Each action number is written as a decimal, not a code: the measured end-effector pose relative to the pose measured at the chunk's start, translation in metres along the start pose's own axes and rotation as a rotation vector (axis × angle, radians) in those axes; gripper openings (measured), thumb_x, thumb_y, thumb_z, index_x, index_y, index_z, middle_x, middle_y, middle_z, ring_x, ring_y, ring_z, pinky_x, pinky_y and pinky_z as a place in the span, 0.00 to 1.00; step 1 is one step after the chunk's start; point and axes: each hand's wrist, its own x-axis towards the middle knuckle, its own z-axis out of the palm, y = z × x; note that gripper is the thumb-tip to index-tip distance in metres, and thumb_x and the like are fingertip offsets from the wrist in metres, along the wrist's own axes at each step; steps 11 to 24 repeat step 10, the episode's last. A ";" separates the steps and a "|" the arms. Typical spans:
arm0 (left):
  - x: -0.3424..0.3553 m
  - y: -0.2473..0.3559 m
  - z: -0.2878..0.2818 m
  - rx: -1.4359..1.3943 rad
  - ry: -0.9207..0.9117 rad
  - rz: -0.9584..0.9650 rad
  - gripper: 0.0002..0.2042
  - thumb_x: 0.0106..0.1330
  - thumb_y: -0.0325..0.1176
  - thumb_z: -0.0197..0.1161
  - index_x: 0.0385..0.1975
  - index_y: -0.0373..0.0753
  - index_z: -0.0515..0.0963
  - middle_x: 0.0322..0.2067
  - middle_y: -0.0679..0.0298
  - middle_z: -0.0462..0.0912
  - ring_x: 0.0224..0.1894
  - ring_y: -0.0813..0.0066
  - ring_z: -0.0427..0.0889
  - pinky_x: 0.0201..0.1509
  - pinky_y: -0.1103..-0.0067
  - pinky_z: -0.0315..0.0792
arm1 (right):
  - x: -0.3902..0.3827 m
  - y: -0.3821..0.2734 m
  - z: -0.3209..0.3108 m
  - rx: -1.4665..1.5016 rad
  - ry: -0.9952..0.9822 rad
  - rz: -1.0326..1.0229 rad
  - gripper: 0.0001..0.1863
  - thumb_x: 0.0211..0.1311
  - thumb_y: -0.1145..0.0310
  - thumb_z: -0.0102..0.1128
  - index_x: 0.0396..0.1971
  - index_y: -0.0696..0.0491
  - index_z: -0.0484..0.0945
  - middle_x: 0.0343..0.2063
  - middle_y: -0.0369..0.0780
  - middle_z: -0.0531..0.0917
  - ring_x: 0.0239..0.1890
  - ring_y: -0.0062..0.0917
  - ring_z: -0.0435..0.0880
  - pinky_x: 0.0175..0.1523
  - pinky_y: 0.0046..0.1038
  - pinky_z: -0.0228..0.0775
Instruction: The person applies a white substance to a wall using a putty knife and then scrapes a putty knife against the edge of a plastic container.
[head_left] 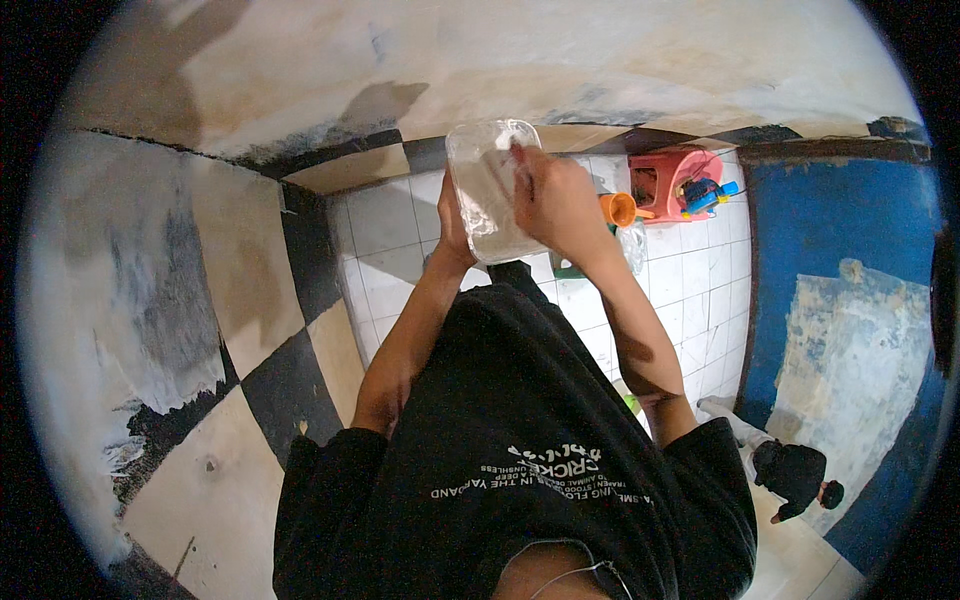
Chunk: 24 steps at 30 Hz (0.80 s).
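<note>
A clear, rectangular plastic tub (458,185) is held up in front of me, near the wall, with whitish paste or residue inside. My left hand (454,226) is closed around its left side, the fingers mostly hidden behind it. Over the right half of the tub, my right hand (560,200) is curled into a grip. A small dark-red end (517,152) shows at its fingers and seems to belong to a slim tool. The rest of that tool is hidden, so its kind cannot be made out.
A pink plastic stool (708,163) stands at the far right with a blue-and-yellow item (708,198) on it. Beside it is an orange cup (620,208). Patchy checkered walls (250,330) border white floor tiles (385,215). Another person (790,468) is at lower right, near a blue surface (840,220).
</note>
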 end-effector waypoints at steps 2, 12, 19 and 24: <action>-0.007 0.008 0.010 -0.039 -0.114 0.082 0.28 0.69 0.55 0.32 0.58 0.39 0.62 0.52 0.58 0.71 0.54 0.65 0.72 0.60 0.69 0.66 | 0.001 0.001 -0.005 0.043 0.073 0.015 0.06 0.51 0.75 0.52 0.30 0.61 0.73 0.17 0.55 0.75 0.22 0.51 0.76 0.27 0.44 0.67; -0.006 0.000 0.009 -0.156 0.010 -0.057 0.32 0.66 0.60 0.35 0.59 0.41 0.61 0.54 0.59 0.69 0.55 0.63 0.70 0.61 0.66 0.64 | -0.004 0.002 0.004 0.107 0.075 -0.013 0.05 0.50 0.77 0.53 0.28 0.61 0.74 0.17 0.54 0.75 0.22 0.50 0.76 0.26 0.42 0.67; -0.006 0.000 0.009 -0.156 0.010 -0.057 0.32 0.66 0.60 0.35 0.59 0.41 0.61 0.54 0.59 0.69 0.55 0.63 0.70 0.61 0.66 0.64 | -0.004 0.002 0.004 0.107 0.075 -0.013 0.05 0.50 0.77 0.53 0.28 0.61 0.74 0.17 0.54 0.75 0.22 0.50 0.76 0.26 0.42 0.67; -0.006 0.000 0.009 -0.156 0.010 -0.057 0.32 0.66 0.60 0.35 0.59 0.41 0.61 0.54 0.59 0.69 0.55 0.63 0.70 0.61 0.66 0.64 | -0.004 0.002 0.004 0.107 0.075 -0.013 0.05 0.50 0.77 0.53 0.28 0.61 0.74 0.17 0.54 0.75 0.22 0.50 0.76 0.26 0.42 0.67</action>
